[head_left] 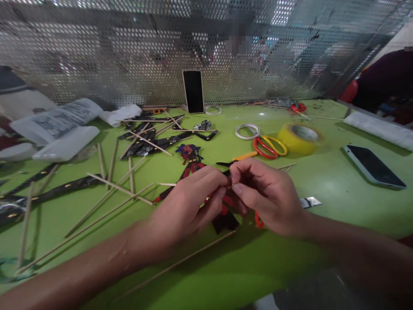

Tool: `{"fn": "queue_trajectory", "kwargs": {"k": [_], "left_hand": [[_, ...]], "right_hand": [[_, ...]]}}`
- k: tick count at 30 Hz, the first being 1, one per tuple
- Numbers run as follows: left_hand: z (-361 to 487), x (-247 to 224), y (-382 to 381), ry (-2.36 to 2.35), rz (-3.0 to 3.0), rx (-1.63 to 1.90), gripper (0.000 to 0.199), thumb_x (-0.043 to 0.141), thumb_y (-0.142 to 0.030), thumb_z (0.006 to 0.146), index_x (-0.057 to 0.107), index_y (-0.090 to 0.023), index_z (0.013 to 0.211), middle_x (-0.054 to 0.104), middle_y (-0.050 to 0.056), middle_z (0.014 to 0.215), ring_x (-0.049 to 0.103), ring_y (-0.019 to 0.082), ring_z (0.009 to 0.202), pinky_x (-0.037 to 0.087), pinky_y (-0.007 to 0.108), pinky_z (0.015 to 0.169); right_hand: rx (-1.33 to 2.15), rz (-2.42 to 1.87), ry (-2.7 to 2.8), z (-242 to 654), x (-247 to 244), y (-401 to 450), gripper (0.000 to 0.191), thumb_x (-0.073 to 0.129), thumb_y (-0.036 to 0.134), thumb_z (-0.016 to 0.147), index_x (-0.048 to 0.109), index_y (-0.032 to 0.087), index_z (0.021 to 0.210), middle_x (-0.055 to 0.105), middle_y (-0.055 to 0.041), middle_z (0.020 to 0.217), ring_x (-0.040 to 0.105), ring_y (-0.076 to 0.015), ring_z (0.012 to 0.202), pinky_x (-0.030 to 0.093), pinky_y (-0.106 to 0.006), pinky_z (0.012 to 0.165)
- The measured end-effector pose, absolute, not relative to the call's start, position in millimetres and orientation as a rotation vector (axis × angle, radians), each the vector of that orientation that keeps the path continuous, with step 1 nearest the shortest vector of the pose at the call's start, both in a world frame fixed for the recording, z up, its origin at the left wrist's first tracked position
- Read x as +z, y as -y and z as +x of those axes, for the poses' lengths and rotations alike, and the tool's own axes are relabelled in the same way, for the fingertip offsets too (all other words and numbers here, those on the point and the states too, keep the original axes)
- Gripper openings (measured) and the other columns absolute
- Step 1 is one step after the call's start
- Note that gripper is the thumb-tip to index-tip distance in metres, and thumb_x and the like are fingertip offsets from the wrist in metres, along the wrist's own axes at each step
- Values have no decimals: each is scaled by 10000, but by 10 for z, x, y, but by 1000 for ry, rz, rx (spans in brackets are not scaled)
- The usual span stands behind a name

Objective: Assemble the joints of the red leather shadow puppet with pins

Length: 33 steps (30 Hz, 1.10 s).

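Note:
A flat jointed puppet (193, 165) in red and black lies under my hands, its blue-and-red head towards the back. Small gold studs show on its body. My left hand (190, 200) is closed on the puppet's dark edge, fingertips pressed together. Facing it, my right hand (271, 196) pinches the same spot between thumb and forefinger. A tiny bright point shows at the right thumb tip; its kind is too small to make out. Much of the puppet is hidden by both hands. A thin wooden stick (193, 254) reaches from its lower dark piece towards me.
Several black puppet parts (142, 146) and loose sticks (106, 193) lie on the left. Scissors (271, 146), yellow tape (298, 137) and a phone (374, 165) are on the right. Another phone (193, 92) stands against the perforated metal panel (129, 73). Plastic bags (64, 125) lie back left.

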<state>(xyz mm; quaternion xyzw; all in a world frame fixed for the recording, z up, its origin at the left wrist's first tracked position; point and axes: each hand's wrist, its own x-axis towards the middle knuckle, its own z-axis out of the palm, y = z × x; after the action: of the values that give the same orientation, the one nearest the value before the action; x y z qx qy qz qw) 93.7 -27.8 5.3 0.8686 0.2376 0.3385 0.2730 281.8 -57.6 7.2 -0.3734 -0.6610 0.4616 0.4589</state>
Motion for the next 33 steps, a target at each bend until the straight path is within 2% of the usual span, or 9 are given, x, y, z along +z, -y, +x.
{"fn": "queue_trajectory", "kwargs": {"k": [9, 20, 33], "left_hand": [[953, 49, 277, -641, 2323, 919, 194, 440, -24, 954, 478, -173, 836, 513, -38, 782, 472, 63, 692, 397, 143, 654], [977, 51, 280, -703, 2325, 913, 228, 414, -48, 957, 443, -188, 780, 479, -44, 717, 436, 76, 621, 382, 170, 586], [957, 30, 284, -702, 2276, 869, 198, 428, -62, 966, 466, -186, 817, 501, -42, 749, 469, 73, 665, 398, 165, 618]], "right_hand": [[1149, -911, 1618, 2815, 71, 572, 45, 528, 153, 940, 510, 186, 916, 495, 77, 608, 485, -54, 502, 405, -163, 471], [1134, -918, 1577, 2781, 49, 595, 43, 518, 176, 947, 500, 189, 910, 493, 73, 606, 485, -62, 499, 425, -173, 467], [1141, -898, 1555, 2774, 18, 594, 43, 522, 179, 965, 501, 190, 929, 499, 70, 626, 487, -60, 514, 420, -169, 471]]}}
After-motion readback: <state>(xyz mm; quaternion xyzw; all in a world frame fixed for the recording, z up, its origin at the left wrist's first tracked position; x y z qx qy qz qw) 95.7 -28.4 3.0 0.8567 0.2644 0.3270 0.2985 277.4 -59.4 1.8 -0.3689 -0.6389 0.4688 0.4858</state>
